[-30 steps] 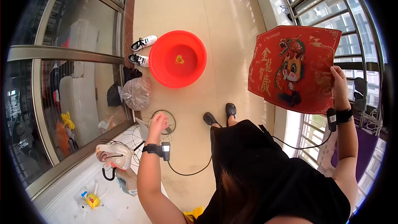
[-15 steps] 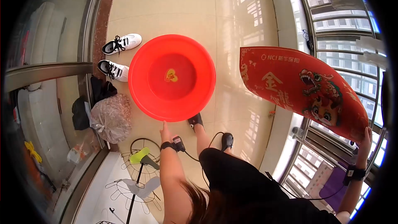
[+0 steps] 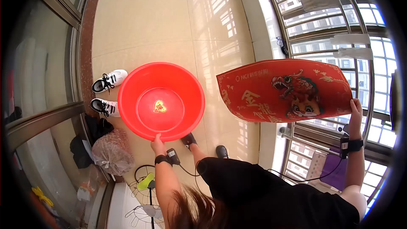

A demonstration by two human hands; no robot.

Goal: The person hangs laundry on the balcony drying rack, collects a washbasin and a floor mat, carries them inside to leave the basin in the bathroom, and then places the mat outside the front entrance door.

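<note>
A large red plastic basin with a yellow heart-shaped sticker on its bottom is at the centre left. My left hand grips the basin's near rim, thumb over the edge; the fingers below it are hidden. On the right, my right hand pinches the lower right corner of a red sheet printed with gold characters and a dragon picture. The sheet spreads out to the left from that hand, slightly curved, apart from the basin.
White shoes stand left of the basin, beside a glass sliding door. A filled clear plastic bag lies below them. Wire hangers and a green-headed tool are at the lower left. Barred windows line the right.
My left hand has come from the hangers to the basin's rim and closed on it. The red sheet has swung from its corner, and the view has shifted nearer the basin.
</note>
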